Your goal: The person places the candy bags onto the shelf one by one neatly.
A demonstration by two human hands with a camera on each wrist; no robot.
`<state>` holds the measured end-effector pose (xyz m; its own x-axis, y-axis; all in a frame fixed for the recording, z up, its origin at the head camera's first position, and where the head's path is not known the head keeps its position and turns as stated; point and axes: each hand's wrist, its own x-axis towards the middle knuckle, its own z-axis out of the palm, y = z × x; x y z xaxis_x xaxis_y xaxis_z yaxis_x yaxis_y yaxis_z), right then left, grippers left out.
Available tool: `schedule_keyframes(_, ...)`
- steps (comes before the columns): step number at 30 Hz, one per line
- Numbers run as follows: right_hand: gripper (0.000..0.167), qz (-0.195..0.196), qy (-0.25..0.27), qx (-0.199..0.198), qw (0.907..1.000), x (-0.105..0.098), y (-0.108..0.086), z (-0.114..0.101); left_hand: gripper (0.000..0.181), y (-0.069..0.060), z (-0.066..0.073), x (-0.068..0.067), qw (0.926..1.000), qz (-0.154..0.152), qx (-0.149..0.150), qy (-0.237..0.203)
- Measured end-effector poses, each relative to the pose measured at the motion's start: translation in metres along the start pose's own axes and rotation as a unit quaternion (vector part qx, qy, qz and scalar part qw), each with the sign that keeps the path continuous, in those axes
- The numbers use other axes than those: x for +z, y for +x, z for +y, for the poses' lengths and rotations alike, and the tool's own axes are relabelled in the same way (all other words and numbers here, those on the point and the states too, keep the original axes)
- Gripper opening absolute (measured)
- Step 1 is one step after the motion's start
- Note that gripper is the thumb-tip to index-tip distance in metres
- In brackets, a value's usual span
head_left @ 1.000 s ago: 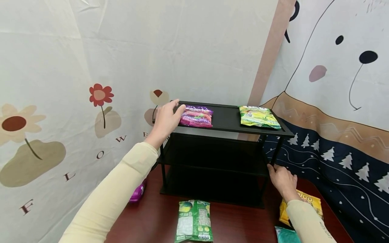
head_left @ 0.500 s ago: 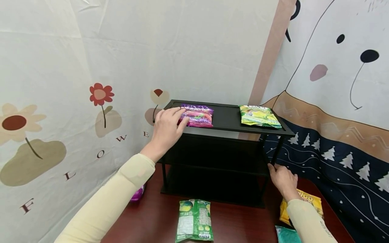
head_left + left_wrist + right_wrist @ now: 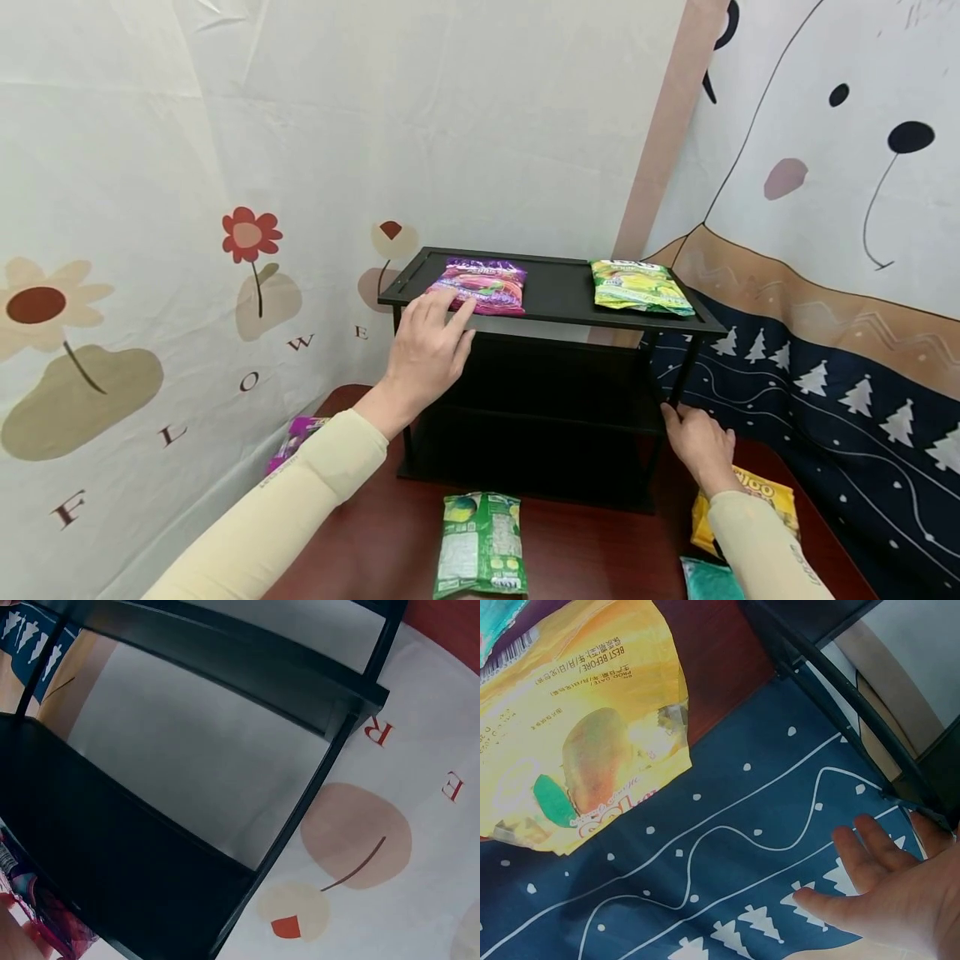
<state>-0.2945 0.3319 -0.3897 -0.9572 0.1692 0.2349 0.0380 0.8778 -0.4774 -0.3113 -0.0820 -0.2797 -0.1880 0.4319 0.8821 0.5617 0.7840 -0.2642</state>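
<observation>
A black three-level rack (image 3: 555,292) stands on the table, with a purple candy bag (image 3: 483,286) at the left of its top and a green-yellow bag (image 3: 641,287) at the right. My left hand (image 3: 431,354) is at the top's front edge, its fingertips touching the purple bag's lower left corner. In the left wrist view the purple bag (image 3: 56,919) shows beside the fingers at lower left. My right hand (image 3: 699,446) rests at the rack's right side by the middle level; in the right wrist view that hand (image 3: 900,892) has its fingers extended against the frame.
A green bag (image 3: 480,546) lies on the dark red table (image 3: 585,550) before the rack. At the right are a yellow bag (image 3: 772,500) and a teal bag (image 3: 708,579); another purple bag (image 3: 296,437) lies left. Printed cloth (image 3: 525,125) hangs behind.
My left hand has moved down and toward me from the rack's left end to its front edge, uncovering the top's left corner. The right hand has stayed put.
</observation>
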Motion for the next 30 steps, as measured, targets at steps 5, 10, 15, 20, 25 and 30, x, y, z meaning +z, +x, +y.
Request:
schedule_keyframes(5, 0.067, 0.000, 0.002, -0.002, 1.0000, -0.001, 0.001, 0.001, 0.039, -0.001, 0.000, 0.003, 0.9999, -0.016, -0.002, 0.002)
schedule_keyframes(10, 0.069, -0.004, 0.001, 0.001, 1.0000, 0.000, 0.001, 0.001, 0.042, 0.001, 0.000, 0.007, 0.9991, -0.042, -0.007, 0.005)
schedule_keyframes(15, 0.070, -0.004, 0.001, 0.003, 1.0000, 0.000, 0.001, 0.000, 0.047, 0.005, 0.001, 0.009, 0.9965, -0.081, -0.016, 0.014)
schedule_keyframes(20, 0.070, -0.006, -0.001, 0.009, 0.9999, 0.000, 0.001, 0.000, 0.052, 0.007, 0.001, 0.012, 0.9926, -0.117, -0.022, 0.024)
schedule_keyframes(25, 0.071, -0.008, -0.001, 0.011, 0.9999, -0.001, 0.000, -0.001, 0.055, 0.012, 0.001, 0.015, 0.9860, -0.160, -0.035, 0.030)
schedule_keyframes(30, 0.070, -0.008, 0.003, 0.009, 0.9999, -0.001, 0.000, -0.001, 0.055, 0.016, 0.001, 0.016, 0.9835, -0.173, -0.041, 0.033)
